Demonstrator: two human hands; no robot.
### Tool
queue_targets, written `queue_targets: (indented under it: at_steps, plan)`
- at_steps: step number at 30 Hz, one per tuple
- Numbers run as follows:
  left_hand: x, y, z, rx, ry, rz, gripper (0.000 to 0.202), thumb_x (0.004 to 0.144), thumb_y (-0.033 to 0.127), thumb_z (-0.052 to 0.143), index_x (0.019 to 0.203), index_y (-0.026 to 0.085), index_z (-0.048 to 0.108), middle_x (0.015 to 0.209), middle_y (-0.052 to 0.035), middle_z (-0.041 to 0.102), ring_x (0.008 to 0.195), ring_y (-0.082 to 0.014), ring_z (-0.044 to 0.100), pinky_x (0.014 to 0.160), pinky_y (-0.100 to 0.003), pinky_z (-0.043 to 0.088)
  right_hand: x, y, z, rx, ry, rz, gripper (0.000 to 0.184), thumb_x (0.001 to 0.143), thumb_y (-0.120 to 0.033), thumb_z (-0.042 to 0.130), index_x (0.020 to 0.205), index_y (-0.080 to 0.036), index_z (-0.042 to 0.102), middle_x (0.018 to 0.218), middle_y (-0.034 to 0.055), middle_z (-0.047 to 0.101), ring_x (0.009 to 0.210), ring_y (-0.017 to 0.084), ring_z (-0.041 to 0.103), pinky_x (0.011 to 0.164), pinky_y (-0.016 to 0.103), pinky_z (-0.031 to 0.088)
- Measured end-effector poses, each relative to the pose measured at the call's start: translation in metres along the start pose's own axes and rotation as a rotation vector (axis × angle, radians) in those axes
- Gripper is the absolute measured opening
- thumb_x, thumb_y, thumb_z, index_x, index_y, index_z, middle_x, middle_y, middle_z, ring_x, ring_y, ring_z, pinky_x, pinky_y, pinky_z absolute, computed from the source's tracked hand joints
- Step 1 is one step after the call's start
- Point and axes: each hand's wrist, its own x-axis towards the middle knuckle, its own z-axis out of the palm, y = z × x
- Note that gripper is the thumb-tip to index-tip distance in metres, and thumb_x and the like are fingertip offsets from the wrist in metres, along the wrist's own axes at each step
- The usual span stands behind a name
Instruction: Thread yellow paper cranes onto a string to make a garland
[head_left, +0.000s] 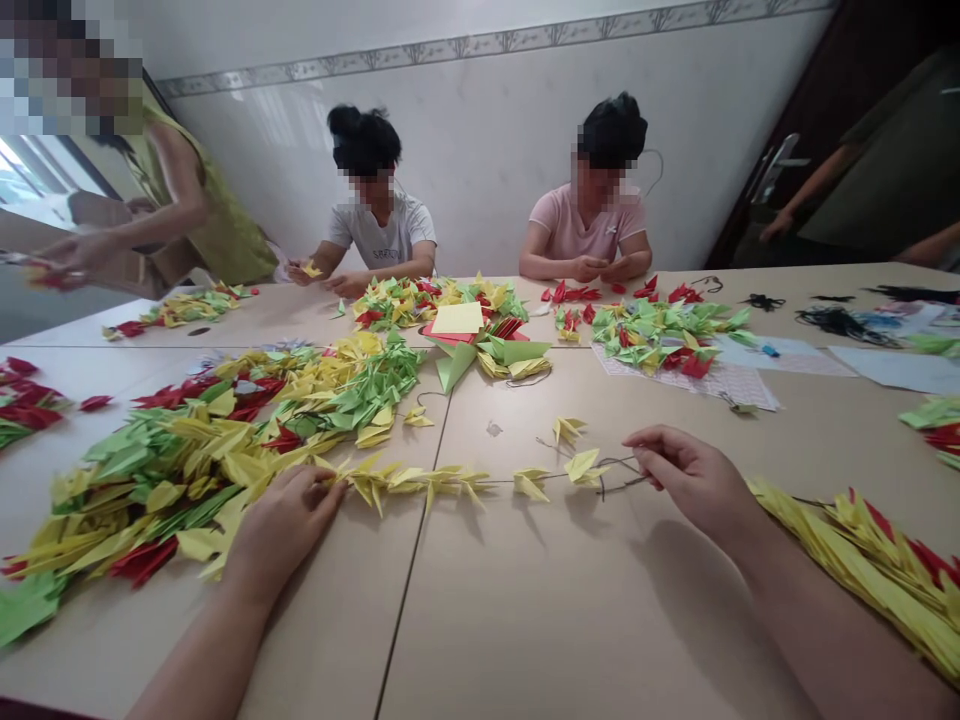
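Note:
A dark string (491, 482) threaded with several folded yellow paper cranes (450, 482) stretches between my hands, just above the table. My left hand (281, 520) is closed on the left part of this row, beside the big heap. Out at the string's other end, my right hand (694, 485) pinches the dark cord between thumb and fingers. Two yellow cranes near it sit spaced apart from the tighter row. Behind them lies one more yellow crane (568, 430) on the table. What sits under my left fingers is partly hidden.
A large heap of yellow, green and red folded paper (225, 430) covers the table's left side. Stacked paper sheets (459, 320) lie mid-table. Another yellow and red strand (855, 560) is by my right forearm. Two people sit opposite; others stand at both sides. Black cords (836, 322) lie back right.

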Motion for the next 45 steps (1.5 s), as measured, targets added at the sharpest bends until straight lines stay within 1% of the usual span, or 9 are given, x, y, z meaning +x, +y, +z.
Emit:
queue_targets:
  at_steps: [5,10,14,17,20,23,28,40,45]
  plan:
    - [0.0,0.003,0.001,0.006,0.052,0.154,0.034,0.078,0.039,0.045,0.104,0.018,0.053,0.106,-0.0096,0.055,0.101,-0.0236,0.053,0.09,-0.036,0.041,-0.002,-0.002,0.002,-0.037,-0.031,0.015,0.023,0.073,-0.033,0.051,0.085,-0.016,0.06,0.06,0.0,0.052,0.048,0.01,0.043,0.043,0.022,0.036]
    - [-0.003,0.01,-0.002,0.005,0.128,0.288,0.049,0.079,0.037,0.046,0.125,0.023,0.042,0.134,-0.0073,0.038,0.126,-0.0272,0.031,0.104,-0.043,0.027,-0.004,-0.005,0.003,-0.091,-0.064,-0.009,0.023,0.075,-0.036,0.051,0.085,-0.017,0.06,0.061,0.0004,0.054,0.048,0.01,0.044,0.043,0.023,0.036]
    - [-0.004,0.006,0.005,0.067,-0.004,0.358,0.058,0.08,0.043,0.042,0.134,0.024,0.031,0.14,-0.0043,0.031,0.132,-0.0271,0.018,0.107,-0.045,0.018,-0.004,-0.004,0.003,-0.09,-0.07,-0.027,0.023,0.076,-0.036,0.05,0.085,-0.018,0.059,0.059,-0.0003,0.052,0.047,0.01,0.044,0.043,0.022,0.036]
    - [-0.004,0.002,0.01,0.097,-0.081,0.373,0.06,0.082,0.046,0.039,0.136,0.023,0.028,0.141,-0.0044,0.029,0.133,-0.0264,0.016,0.107,-0.045,0.018,-0.004,-0.003,0.003,-0.089,-0.064,-0.037,0.023,0.076,-0.037,0.049,0.085,-0.018,0.06,0.06,-0.0004,0.052,0.048,0.011,0.044,0.044,0.022,0.037]
    - [-0.005,0.005,0.008,0.09,-0.02,0.371,0.06,0.083,0.044,0.039,0.137,0.022,0.025,0.144,-0.0056,0.022,0.133,-0.0276,0.011,0.107,-0.046,0.018,-0.004,-0.003,0.003,-0.091,-0.062,-0.026,0.024,0.076,-0.037,0.05,0.085,-0.018,0.06,0.061,-0.0001,0.053,0.048,0.011,0.045,0.044,0.023,0.037]
    - [-0.007,0.011,0.003,0.077,0.039,0.369,0.055,0.08,0.043,0.044,0.133,0.027,0.035,0.146,-0.0019,0.015,0.133,-0.0307,0.009,0.107,-0.048,0.017,-0.004,-0.004,0.004,-0.092,-0.066,-0.01,0.023,0.076,-0.036,0.05,0.086,-0.018,0.06,0.062,0.0002,0.054,0.048,0.01,0.044,0.044,0.022,0.036]
    - [-0.008,0.016,0.003,0.068,0.006,0.378,0.044,0.078,0.042,0.048,0.122,0.033,0.049,0.146,0.0011,0.014,0.132,-0.0331,0.012,0.106,-0.05,0.017,-0.005,-0.006,0.004,-0.097,-0.063,-0.009,0.023,0.075,-0.037,0.05,0.085,-0.018,0.06,0.061,0.0001,0.054,0.048,0.011,0.044,0.044,0.023,0.036]
    - [-0.009,0.014,0.003,0.107,-0.009,0.398,0.047,0.079,0.041,0.047,0.125,0.031,0.046,0.147,-0.0001,0.009,0.132,-0.033,0.012,0.106,-0.048,0.016,-0.006,-0.008,0.003,-0.112,-0.059,-0.011,0.024,0.074,-0.037,0.05,0.085,-0.018,0.06,0.059,-0.0006,0.053,0.049,0.011,0.045,0.046,0.023,0.036]
    - [-0.009,0.024,0.004,0.074,0.035,0.44,0.053,0.08,0.039,0.048,0.131,0.031,0.037,0.147,-0.0006,0.007,0.133,-0.0308,0.011,0.107,-0.046,0.012,-0.006,-0.008,0.004,-0.11,-0.066,-0.006,0.024,0.074,-0.037,0.049,0.085,-0.018,0.06,0.058,-0.0013,0.051,0.047,0.011,0.043,0.045,0.022,0.034]
